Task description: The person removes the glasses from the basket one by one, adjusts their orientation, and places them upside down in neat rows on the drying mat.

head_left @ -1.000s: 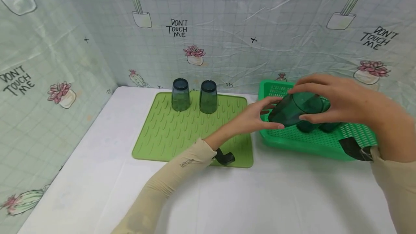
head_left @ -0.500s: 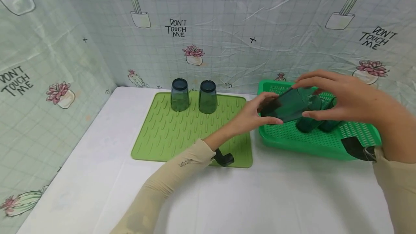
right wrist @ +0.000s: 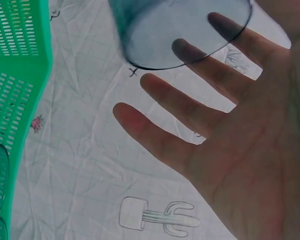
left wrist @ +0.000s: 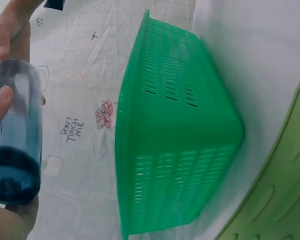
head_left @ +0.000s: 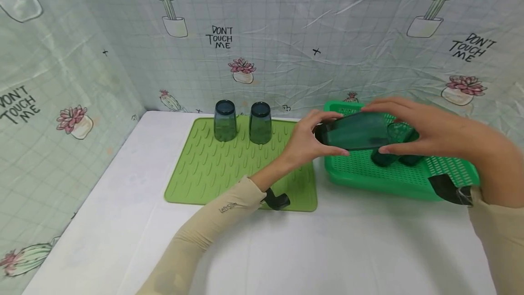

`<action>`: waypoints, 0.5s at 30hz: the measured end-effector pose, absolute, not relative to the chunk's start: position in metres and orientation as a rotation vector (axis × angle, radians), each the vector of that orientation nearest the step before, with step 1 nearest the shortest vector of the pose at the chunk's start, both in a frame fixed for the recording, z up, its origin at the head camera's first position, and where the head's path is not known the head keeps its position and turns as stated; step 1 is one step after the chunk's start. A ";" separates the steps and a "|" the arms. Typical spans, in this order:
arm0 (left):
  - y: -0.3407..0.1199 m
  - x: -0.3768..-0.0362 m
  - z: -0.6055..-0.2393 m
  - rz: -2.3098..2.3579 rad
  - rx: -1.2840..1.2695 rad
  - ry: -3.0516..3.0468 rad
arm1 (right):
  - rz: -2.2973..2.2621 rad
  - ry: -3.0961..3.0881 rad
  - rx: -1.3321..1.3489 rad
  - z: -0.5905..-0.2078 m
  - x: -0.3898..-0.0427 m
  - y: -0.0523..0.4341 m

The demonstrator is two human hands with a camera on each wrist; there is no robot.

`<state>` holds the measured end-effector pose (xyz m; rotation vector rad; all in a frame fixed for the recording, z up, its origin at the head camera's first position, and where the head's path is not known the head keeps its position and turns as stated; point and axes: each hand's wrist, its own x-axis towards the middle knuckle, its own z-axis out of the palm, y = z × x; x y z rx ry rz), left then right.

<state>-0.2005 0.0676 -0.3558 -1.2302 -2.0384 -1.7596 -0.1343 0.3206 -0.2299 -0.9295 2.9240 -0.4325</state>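
Observation:
A bluish-green drinking glass (head_left: 356,131) lies nearly level in the air over the left part of the green basket (head_left: 368,184). My left hand (head_left: 303,142) grips its thick dark base end, thumb in front and fingers behind. At the rim end, on the right, my right hand (head_left: 430,126) holds it between thumb and fingers. In the right wrist view two fingertips show through the clear glass (right wrist: 185,35), while the other fingers spread below the rim. The left wrist view has the glass (left wrist: 20,120) upright at the left edge, its dark base in my left hand (left wrist: 10,222).
Two glasses, one (head_left: 225,121) beside another (head_left: 260,123), stand upside down at the back of a light green ridged mat (head_left: 229,172). More glasses (head_left: 384,157) lie in the basket. A patterned cloth (head_left: 286,58) hangs behind the white table (head_left: 348,245).
The glass has turned from tilted to nearly level and shifted slightly left. My left hand moved left with the base; my right hand stays near the rim end.

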 end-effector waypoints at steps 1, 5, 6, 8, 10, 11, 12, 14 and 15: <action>0.067 -0.200 -0.355 -1.737 -1.236 -2.035 | -0.439 2.924 -0.920 -0.230 -0.134 0.320; 0.067 -0.197 -0.351 -1.625 -1.258 -2.032 | -0.436 2.918 -0.925 -0.228 -0.133 0.318; 0.067 -0.197 -0.351 -1.599 -1.259 -2.034 | -0.427 2.918 -0.924 -0.228 -0.133 0.317; 0.068 -0.196 -0.352 -1.569 -1.260 -2.032 | -0.406 2.916 -0.921 -0.228 -0.133 0.315; 0.068 -0.196 -0.353 -1.567 -1.260 -2.026 | -0.388 2.911 -0.913 -0.229 -0.134 0.313; 0.068 -0.196 -0.354 -1.564 -1.257 -2.025 | -0.380 2.910 -0.909 -0.229 -0.134 0.313; 0.068 -0.196 -0.355 -1.562 -1.254 -2.020 | -0.368 2.910 -0.902 -0.229 -0.135 0.313; 0.069 -0.195 -0.356 -1.555 -1.252 -2.009 | -0.357 2.903 -0.902 -0.230 -0.136 0.313; 0.069 -0.196 -0.357 -1.546 -1.251 -2.007 | -0.348 2.900 -0.900 -0.230 -0.137 0.313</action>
